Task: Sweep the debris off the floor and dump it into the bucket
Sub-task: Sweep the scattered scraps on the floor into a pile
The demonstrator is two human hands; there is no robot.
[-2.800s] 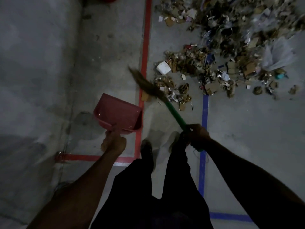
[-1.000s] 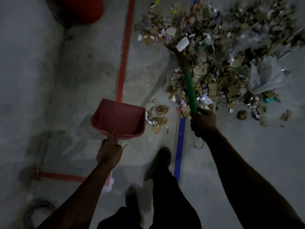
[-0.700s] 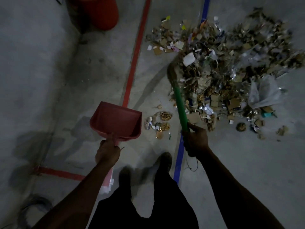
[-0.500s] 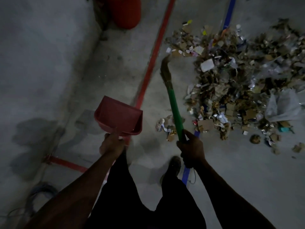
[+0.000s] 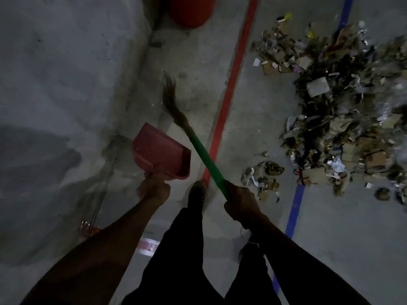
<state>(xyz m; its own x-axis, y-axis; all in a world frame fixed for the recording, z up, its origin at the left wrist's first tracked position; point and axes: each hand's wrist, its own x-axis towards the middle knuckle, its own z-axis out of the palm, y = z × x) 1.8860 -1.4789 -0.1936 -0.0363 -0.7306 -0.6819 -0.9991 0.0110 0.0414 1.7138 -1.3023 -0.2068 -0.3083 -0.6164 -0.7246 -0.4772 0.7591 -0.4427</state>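
My left hand (image 5: 153, 188) grips the handle of a red dustpan (image 5: 161, 154), held above the floor with nothing visible in it. My right hand (image 5: 241, 200) grips the green handle of a broom (image 5: 203, 155); its brown bristles (image 5: 172, 100) point up-left, away from the debris. A big pile of debris (image 5: 350, 119), cardboard scraps, paper and foil, covers the floor at the right. A small clump of scraps (image 5: 263, 172) lies apart, just right of my right hand. The red bucket (image 5: 191, 10) stands at the top edge by the wall.
A grey concrete wall (image 5: 66, 84) fills the left side. A red floor line (image 5: 231, 93) runs from the bucket side toward my feet, and a blue line (image 5: 294, 208) runs at the right. My dark shoe (image 5: 196, 193) stands on the red line.
The broom head has swung left, out of the debris pile and across the red line. The view has turned left, so the pile now sits farther right. The dustpan stays in my left hand.
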